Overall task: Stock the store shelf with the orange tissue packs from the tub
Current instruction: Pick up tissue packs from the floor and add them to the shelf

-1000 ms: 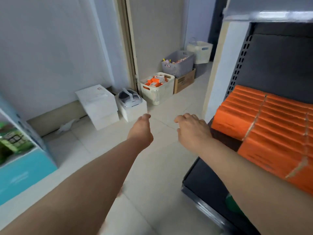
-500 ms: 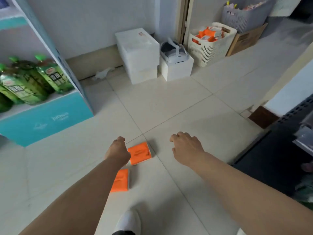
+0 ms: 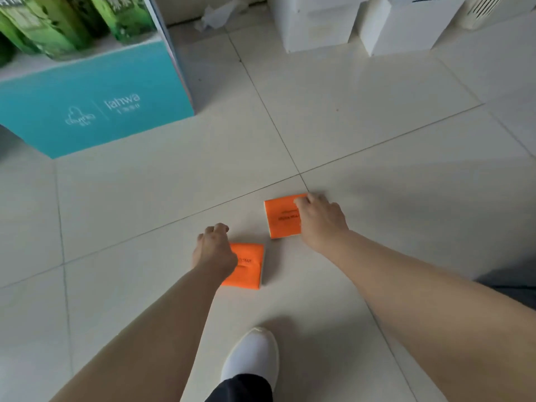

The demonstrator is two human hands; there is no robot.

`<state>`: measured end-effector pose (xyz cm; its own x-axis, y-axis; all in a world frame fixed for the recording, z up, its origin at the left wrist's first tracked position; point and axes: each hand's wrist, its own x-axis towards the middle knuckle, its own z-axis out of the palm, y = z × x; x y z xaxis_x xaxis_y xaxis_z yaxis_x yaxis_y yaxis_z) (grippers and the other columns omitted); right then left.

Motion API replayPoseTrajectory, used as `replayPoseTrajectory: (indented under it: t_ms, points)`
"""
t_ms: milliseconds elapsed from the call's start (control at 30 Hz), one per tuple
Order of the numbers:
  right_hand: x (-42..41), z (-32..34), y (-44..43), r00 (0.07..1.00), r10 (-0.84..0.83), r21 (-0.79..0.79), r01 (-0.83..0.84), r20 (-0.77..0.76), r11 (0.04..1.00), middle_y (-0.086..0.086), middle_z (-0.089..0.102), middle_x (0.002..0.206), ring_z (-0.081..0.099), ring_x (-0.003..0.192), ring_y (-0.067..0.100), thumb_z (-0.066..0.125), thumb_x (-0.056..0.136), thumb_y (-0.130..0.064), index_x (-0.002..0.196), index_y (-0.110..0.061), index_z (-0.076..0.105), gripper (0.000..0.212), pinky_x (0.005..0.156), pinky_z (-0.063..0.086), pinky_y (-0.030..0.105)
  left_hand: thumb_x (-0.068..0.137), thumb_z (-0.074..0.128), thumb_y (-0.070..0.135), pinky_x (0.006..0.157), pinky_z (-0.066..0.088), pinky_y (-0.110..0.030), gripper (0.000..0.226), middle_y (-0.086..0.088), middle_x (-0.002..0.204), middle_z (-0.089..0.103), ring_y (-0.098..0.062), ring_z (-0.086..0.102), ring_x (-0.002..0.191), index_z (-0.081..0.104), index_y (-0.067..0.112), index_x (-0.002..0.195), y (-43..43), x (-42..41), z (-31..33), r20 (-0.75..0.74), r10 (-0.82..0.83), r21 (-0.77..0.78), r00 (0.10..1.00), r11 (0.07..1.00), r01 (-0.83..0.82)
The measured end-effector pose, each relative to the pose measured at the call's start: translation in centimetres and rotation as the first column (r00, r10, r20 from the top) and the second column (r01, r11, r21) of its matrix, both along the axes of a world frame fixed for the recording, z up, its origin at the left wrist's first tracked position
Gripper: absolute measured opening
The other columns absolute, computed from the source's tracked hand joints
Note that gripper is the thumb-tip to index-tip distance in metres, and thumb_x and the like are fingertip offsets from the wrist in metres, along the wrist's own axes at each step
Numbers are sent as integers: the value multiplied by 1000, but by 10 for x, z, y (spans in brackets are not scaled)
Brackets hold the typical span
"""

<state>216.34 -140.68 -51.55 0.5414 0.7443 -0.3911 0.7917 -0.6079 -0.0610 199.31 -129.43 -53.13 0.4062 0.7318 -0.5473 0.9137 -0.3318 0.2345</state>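
Two orange tissue packs lie flat on the tiled floor, just apart. Left hand, fingers curled, covers the left edge of the near pack; grip cannot be told. Right hand rests on the right side of the far pack, fingers over its far edge. White shoe nearer.

Two orange tissue packs, two white boxes

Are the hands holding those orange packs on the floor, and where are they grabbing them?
Both orange packs lie flat on the floor. The right hand covers the far pack's right edge; the left hand covers the near pack's left side. Neither is lifted; grip cannot be told.
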Motion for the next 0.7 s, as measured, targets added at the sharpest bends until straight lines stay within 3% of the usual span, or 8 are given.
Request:
replayPoseTrajectory:
  t_ms: [167,233,300,400,500,600,700]
  points:
    - [7,-29,28,999,29,24,-29,16,999,3,37,142,31,134,23,45,91,-9,142,-18,31,54,98,35,40,77,61,6,82,43,-31,66,2,132,46,-19,44,121,40,24,137,22,-7,-7,24,-45,-53,999,998,46]
    - [9,-41,30,999,36,2,-36,9,999,2,32,146,25,139,22,49,92,-14,144,-19,28,56,100,33,40,74,65,8,78,43,-30,68,2,130,46,-19,46,118,41,25,136,26,-6,-8,40,-73,-79,997,994,76]
    - [8,-48,28,999,40,-29,-40,14,999,1,36,143,24,139,21,55,91,-21,138,-18,36,51,100,32,39,72,69,11,79,44,-31,71,3,130,46,-19,45,118,41,26,135,27,-3,-8,45,-109,-111,993,987,114]
    - [4,-45,22,1000,13,-59,-13,8,998,3,48,129,38,128,22,71,79,-28,124,-15,43,54,95,35,38,70,78,20,85,44,-33,77,4,134,43,-18,40,125,40,27,137,24,1,-8,21,-195,-147,981,970,196]
    - [-4,-36,10,999,-26,-77,28,32,997,3,55,113,53,108,25,78,70,-31,117,-12,41,63,84,39,36,74,75,17,93,42,-34,76,4,137,40,-19,35,128,37,27,139,19,1,-11,-45,-338,-122,940,936,331]
    - [-12,-33,-6,997,-50,-86,54,51,995,2,51,112,49,108,22,80,63,-38,120,-15,40,73,80,38,34,79,62,9,97,40,-34,65,1,134,41,-21,36,126,37,25,136,12,-2,-18,-189,-490,-43,851,870,492]
    - [-19,-34,-22,998,-56,-51,58,40,997,2,48,112,45,109,23,76,65,-41,115,-22,50,59,80,34,34,80,60,9,96,39,-34,58,0,131,43,-22,38,124,38,21,132,7,-4,-23,-285,-533,-4,797,832,555]
